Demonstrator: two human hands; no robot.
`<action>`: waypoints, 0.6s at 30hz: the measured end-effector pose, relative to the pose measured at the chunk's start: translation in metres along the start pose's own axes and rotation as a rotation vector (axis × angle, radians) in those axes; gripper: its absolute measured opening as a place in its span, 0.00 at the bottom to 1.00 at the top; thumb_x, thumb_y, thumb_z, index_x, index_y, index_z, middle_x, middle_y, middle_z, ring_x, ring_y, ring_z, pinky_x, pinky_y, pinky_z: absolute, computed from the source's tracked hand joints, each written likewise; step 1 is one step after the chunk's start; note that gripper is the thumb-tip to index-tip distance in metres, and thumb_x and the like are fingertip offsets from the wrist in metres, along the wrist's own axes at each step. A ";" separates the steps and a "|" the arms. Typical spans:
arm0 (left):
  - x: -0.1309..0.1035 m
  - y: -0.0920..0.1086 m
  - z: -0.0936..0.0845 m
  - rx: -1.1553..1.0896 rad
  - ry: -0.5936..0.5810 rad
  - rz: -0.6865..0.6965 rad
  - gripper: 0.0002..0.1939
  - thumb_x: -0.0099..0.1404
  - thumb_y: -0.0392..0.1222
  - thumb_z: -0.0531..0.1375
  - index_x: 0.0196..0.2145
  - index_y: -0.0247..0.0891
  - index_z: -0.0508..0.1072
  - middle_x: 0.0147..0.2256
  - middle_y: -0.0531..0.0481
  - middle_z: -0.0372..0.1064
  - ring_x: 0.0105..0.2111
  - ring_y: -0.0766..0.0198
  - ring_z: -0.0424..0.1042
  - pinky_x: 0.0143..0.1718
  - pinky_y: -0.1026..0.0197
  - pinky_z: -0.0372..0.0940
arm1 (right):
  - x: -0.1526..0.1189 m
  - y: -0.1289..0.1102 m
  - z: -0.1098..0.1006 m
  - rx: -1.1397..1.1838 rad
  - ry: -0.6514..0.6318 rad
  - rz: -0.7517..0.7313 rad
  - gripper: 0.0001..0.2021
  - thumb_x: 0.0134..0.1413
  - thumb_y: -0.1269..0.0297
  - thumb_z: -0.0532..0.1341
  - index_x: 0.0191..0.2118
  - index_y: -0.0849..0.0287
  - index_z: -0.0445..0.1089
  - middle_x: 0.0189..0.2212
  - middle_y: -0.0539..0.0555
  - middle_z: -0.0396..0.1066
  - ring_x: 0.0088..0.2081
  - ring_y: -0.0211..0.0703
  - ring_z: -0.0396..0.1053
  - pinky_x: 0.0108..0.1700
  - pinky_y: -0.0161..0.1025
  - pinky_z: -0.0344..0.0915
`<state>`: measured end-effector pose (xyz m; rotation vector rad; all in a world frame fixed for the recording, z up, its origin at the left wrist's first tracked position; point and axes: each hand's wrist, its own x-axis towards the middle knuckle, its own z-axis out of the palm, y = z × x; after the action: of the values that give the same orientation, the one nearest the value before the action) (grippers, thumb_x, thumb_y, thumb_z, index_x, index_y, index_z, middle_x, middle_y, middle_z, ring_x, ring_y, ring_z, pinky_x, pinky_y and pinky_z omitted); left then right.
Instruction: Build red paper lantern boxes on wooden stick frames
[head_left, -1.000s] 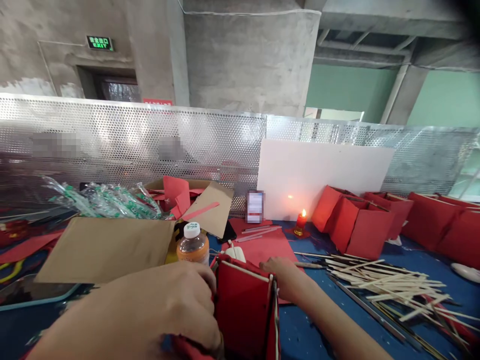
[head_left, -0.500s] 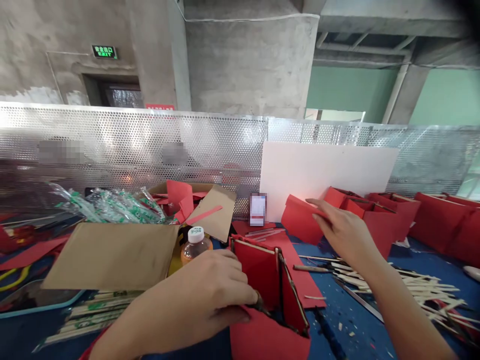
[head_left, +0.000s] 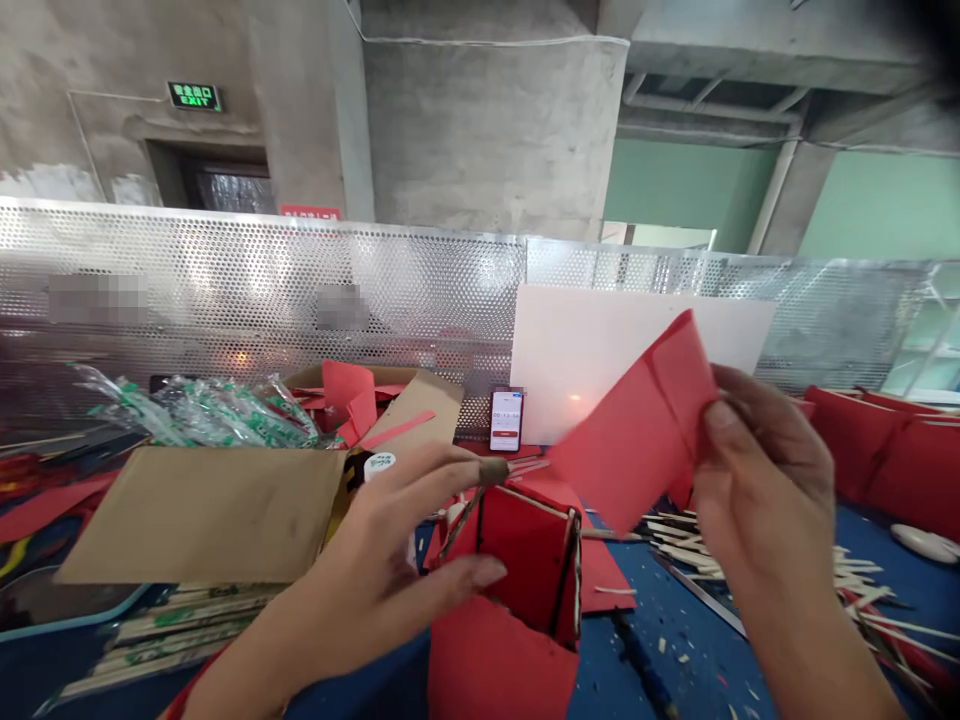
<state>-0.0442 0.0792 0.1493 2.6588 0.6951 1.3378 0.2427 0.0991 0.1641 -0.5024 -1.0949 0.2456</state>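
In the middle foreground stands a red paper box (head_left: 504, 645), open at the top, with thin wooden sticks along its rim and corners. My left hand (head_left: 382, 565) is at its left edge, thumb and index finger spread apart; whether it touches the box is unclear. A brown covering wraps the index fingertip. To the right, my right hand (head_left: 772, 490) grips a creased sheet of red paper (head_left: 637, 435), raised above the table and slightly blurred.
A phone (head_left: 505, 420) stands upright behind the box. Loose wooden sticks (head_left: 682, 545) and a blade-like metal strip (head_left: 705, 598) lie at right, red boxes (head_left: 911, 450) behind them. At left are a cardboard box (head_left: 202, 510), plastic-wrapped sticks (head_left: 172, 620) and a white-capped bottle (head_left: 379, 464).
My right hand has lifted the red paper from beside the red boxes and brought it nearer. My left hand's fingers have spread from their closed hold on the box's edge.
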 end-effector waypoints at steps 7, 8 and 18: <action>-0.022 0.015 0.003 -0.287 0.174 -0.263 0.34 0.62 0.60 0.66 0.64 0.60 0.64 0.63 0.55 0.66 0.60 0.54 0.69 0.57 0.63 0.68 | -0.037 -0.013 0.019 -0.056 -0.536 0.195 0.12 0.62 0.64 0.67 0.48 0.37 0.78 0.45 0.43 0.80 0.43 0.34 0.77 0.39 0.24 0.72; -0.019 0.020 0.003 -0.305 0.205 -0.310 0.32 0.62 0.54 0.68 0.62 0.62 0.66 0.59 0.56 0.71 0.55 0.57 0.74 0.52 0.66 0.71 | -0.039 -0.014 0.021 -0.061 -0.578 0.185 0.13 0.62 0.64 0.67 0.48 0.36 0.78 0.45 0.41 0.80 0.44 0.33 0.77 0.42 0.24 0.71; 0.020 0.032 0.001 -0.449 0.157 -0.437 0.13 0.62 0.36 0.64 0.44 0.47 0.82 0.37 0.53 0.82 0.35 0.64 0.80 0.36 0.71 0.73 | -0.039 -0.016 0.025 0.013 -0.665 0.263 0.10 0.69 0.60 0.60 0.47 0.38 0.79 0.43 0.43 0.81 0.45 0.33 0.75 0.46 0.26 0.68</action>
<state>-0.0220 0.0590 0.1725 1.9356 0.8172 1.3818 0.2024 0.0749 0.1504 -0.5697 -1.6704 0.6843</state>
